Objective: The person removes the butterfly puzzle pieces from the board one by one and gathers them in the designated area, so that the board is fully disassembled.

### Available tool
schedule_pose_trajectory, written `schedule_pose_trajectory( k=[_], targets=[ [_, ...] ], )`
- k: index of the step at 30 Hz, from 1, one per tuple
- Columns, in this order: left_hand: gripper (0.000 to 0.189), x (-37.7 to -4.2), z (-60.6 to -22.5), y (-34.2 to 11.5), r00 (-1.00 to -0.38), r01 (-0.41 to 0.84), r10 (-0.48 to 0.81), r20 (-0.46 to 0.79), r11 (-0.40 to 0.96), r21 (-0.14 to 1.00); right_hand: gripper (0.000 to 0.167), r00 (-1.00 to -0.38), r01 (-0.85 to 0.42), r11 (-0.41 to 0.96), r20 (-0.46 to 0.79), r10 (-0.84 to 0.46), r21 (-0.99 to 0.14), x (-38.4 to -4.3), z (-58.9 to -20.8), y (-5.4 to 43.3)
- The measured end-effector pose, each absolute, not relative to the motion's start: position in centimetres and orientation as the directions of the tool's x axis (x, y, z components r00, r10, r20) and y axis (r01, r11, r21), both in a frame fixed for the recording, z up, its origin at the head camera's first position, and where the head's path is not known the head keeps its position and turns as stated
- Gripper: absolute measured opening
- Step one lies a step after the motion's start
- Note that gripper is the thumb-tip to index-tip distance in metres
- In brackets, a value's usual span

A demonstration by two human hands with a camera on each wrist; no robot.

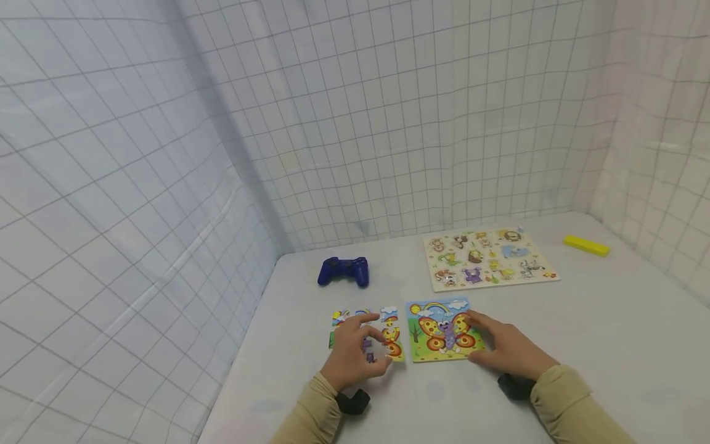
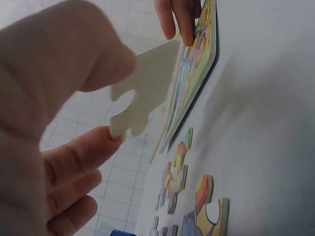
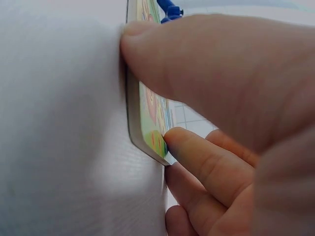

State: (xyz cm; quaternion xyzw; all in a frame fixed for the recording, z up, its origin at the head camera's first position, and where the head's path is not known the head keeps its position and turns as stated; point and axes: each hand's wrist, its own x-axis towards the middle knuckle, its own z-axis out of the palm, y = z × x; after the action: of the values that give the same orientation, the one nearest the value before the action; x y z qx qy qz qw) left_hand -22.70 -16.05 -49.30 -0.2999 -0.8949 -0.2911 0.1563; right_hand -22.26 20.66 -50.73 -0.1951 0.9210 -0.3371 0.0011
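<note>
Between thumb and fingertip, my left hand point(image 1: 356, 351) pinches a jigsaw piece point(image 2: 147, 73), its plain cream back toward the left wrist camera. Several loose puzzle pieces point(image 2: 172, 182) lie on the table under and beyond this hand, partly hidden by it in the head view. To their right is a square butterfly puzzle point(image 1: 438, 336) with a rainbow and sun, picture up. My right hand point(image 1: 510, 348) holds that puzzle at its right side, thumb at the near corner and fingers farther up the edge. Part of that edge is hidden behind the hand.
A dark blue game controller point(image 1: 344, 270) lies behind the loose pieces. Toward the back right is a large board of animal pictures point(image 1: 490, 262), with a yellow bar point(image 1: 586, 245) farther right. White grid-patterned sheets point(image 1: 388, 135) hang around the white table point(image 1: 444, 407).
</note>
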Motion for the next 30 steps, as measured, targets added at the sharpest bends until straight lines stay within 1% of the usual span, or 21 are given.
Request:
schedule_pose_trajectory(
  k=[3,7,14,24,28,30],
  targets=[
    [0.029,-22.58,-49.24,-16.10,-0.793,0.605,0.486,0.368,0.696,0.387,0.093,-0.923,-0.362,0.696,0.131,-0.363,-0.620,-22.17,-50.79,20.75],
    [0.026,-22.56,-49.05,-16.07,-0.829,0.560,0.497,0.258,0.743,0.367,0.092,-0.921,-0.368,0.695,0.140,-0.363,-0.618,-22.05,-50.80,20.91],
    [0.026,-22.68,-48.99,-15.99,-0.848,0.528,0.501,0.173,0.773,0.352,0.091,-0.921,-0.367,0.694,0.141,-0.362,-0.619,-22.02,-50.76,21.03],
    [0.030,-22.62,-49.23,-16.28,-0.840,0.542,0.511,0.184,0.776,0.322,0.089,-0.924,-0.354,0.696,0.119,-0.364,-0.624,-21.99,-50.94,20.80],
    [0.034,-22.65,-49.64,-16.39,-0.856,0.517,0.475,0.204,0.782,0.348,0.084,-0.923,-0.367,0.685,0.154,-0.353,-0.630,-21.85,-51.15,20.72],
    [0.032,-22.45,-49.85,-16.34,-0.864,0.503,0.429,0.265,0.774,0.384,0.077,-0.922,-0.379,0.670,0.201,-0.331,-0.639,-21.57,-51.30,20.60]
  ],
)
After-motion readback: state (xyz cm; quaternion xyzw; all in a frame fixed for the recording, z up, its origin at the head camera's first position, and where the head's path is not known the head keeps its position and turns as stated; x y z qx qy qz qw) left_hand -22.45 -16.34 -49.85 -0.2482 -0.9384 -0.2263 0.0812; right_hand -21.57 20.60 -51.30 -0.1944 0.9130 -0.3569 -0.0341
